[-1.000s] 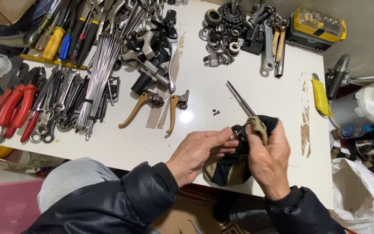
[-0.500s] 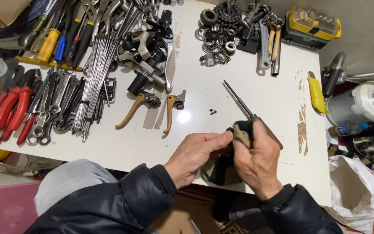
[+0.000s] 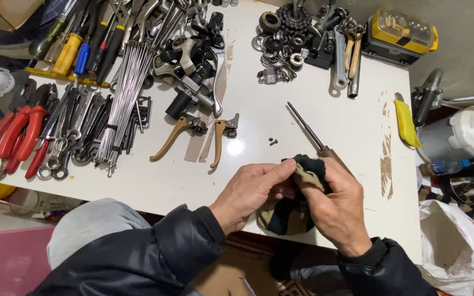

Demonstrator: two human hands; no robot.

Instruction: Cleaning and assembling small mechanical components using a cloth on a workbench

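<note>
screwdriver (image 3: pixel 308 129) lies slanted over the white tabletop (image 3: pixel 330 82), shaft bare, handle hidden in a dark-and-tan rag (image 3: pixel 303 175). right hand (image 3: pixel 336 205) is clamped round rag and handle; left hand (image 3: pixel 253 189) pinches the rag's edge. wiping looks partway done. a yellow case (image 3: pixel 404 35) sits at the far right corner, two tiny screws (image 3: pixel 272 141) nearby.

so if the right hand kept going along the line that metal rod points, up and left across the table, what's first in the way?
Likely the cluster of rings and sprockets, judging from the right hand and rod; white tabletop between looks bare, depth uncertain.
</note>
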